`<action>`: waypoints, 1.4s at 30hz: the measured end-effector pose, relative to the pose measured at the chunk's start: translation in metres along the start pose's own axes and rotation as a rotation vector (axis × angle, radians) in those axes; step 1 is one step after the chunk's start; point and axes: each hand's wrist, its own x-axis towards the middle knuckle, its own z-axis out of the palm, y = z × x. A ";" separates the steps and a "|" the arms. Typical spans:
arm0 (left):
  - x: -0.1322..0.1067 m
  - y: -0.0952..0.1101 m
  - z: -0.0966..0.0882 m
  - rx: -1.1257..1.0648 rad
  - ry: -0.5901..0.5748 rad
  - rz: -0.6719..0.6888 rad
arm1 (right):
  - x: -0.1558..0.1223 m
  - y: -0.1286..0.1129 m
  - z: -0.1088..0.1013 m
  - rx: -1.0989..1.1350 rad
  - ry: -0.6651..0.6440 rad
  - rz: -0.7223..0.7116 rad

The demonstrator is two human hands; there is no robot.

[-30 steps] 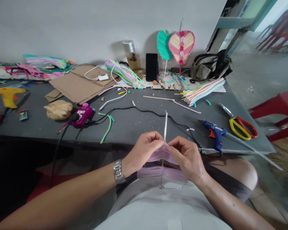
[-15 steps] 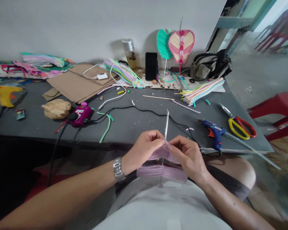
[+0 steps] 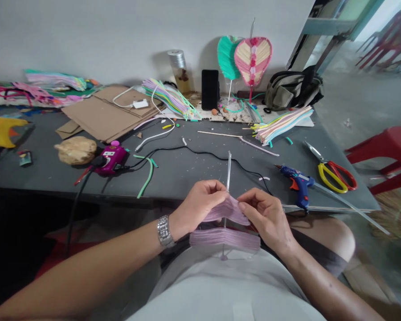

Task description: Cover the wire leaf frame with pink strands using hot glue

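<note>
My left hand and my right hand meet over my lap, both closed on a bundle of pale purple strips threaded on a thin clear stick that stands upright between my fingertips. A second stack of purple strips sits lower on the same stick, against my grey shirt. A metal watch is on my left wrist.
A grey table carries a blue glue gun, yellow-red scissors, a purple glue gun with a black cable, cardboard, bundles of coloured straws, a phone, finished leaf fans. A red stool stands right.
The view has tilted slightly. My hands stay on the purple strips; the stick leans a little more upright and the right fingers have slid lower along the bundle.
</note>
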 end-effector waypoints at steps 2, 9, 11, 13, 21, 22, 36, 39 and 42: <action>0.000 0.000 0.000 0.003 0.000 0.002 | 0.000 -0.001 0.000 -0.023 0.003 -0.010; -0.001 0.002 0.000 0.023 -0.007 0.024 | 0.003 -0.005 0.003 -0.023 0.001 0.007; -0.001 0.002 0.000 0.027 -0.008 0.026 | 0.005 -0.005 0.004 -0.012 -0.004 0.033; 0.000 0.002 0.001 0.031 -0.008 0.023 | 0.007 -0.006 0.003 -0.003 -0.010 0.063; 0.002 -0.001 0.001 0.017 -0.001 0.015 | 0.010 -0.010 0.001 0.037 -0.037 0.154; 0.002 -0.002 0.001 0.017 -0.004 0.013 | 0.010 -0.009 0.001 0.041 -0.040 0.159; 0.004 -0.003 0.000 0.054 -0.013 0.032 | 0.008 -0.004 -0.006 0.046 -0.095 0.116; 0.004 -0.004 -0.001 0.053 -0.018 0.020 | 0.008 -0.005 -0.008 0.038 -0.104 0.119; 0.003 -0.003 0.000 0.046 -0.027 0.003 | 0.008 -0.004 -0.008 0.035 -0.120 0.108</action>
